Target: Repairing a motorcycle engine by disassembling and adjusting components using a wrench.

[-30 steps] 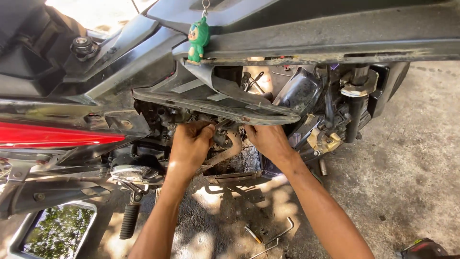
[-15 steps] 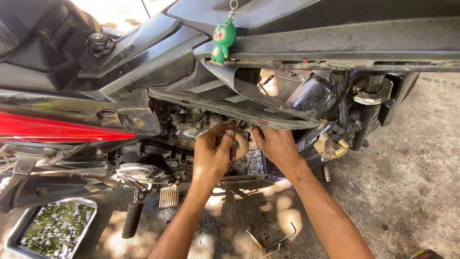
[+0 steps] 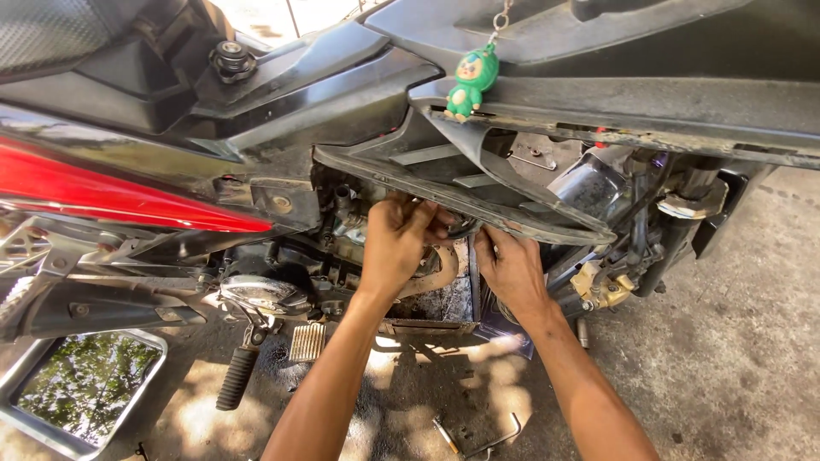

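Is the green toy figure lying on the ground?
No, the green toy figure hangs from a chain above both hands, against the motorcycle's dark body panel.

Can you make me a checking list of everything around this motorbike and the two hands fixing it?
Surface: concrete ground, patchy sun and shade.
Job's things: motorcycle engine under the grey side fairing; curved exhaust pipe just below the hands.
Clutter: bent metal tool and a small screwdriver-like tool on the ground.
Hands: left hand and right hand both reach into the engine bay; what they grip is hidden.
Cables: dark hoses near the front fork.
Surroundings: green toy keychain, red body panel, footpeg, mirror reflecting trees.
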